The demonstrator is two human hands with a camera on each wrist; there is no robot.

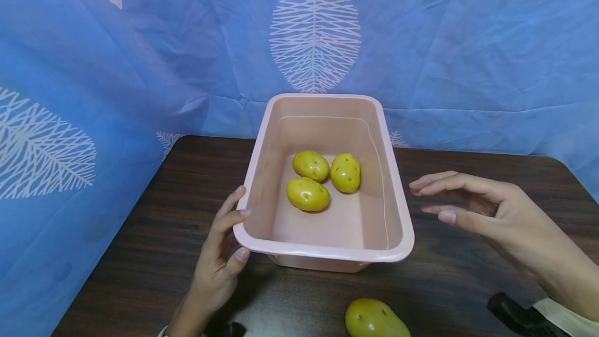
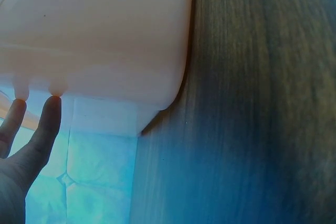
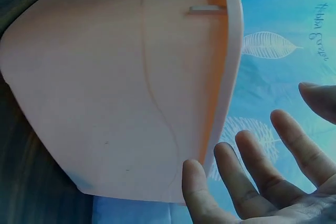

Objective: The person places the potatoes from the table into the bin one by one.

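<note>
A pale pink plastic bin point(image 1: 324, 254) stands on the dark wooden table. Inside it lie three glossy yellow-green potatoes: one at the back left point(image 1: 311, 165), one at the right point(image 1: 345, 172) and one at the front left point(image 1: 308, 194). Another potato point(image 1: 374, 319) sits on the table in front, cut off by the frame's lower edge. My left hand point(image 1: 217, 259) touches the bin's front left corner, fingertips at the left rim and thumb at the front. In the left wrist view its fingers point(image 2: 44, 129) meet the outer wall. Holding nothing, my right hand point(image 1: 491, 212) hovers right of the bin, fingers spread and loosely bent.
A blue cloth point(image 1: 449, 56) with white leaf prints hangs behind and left of the table point(image 1: 187, 212). The bin's far end stands close to it. Black straps or mounts point(image 1: 524, 319) show at the wrists.
</note>
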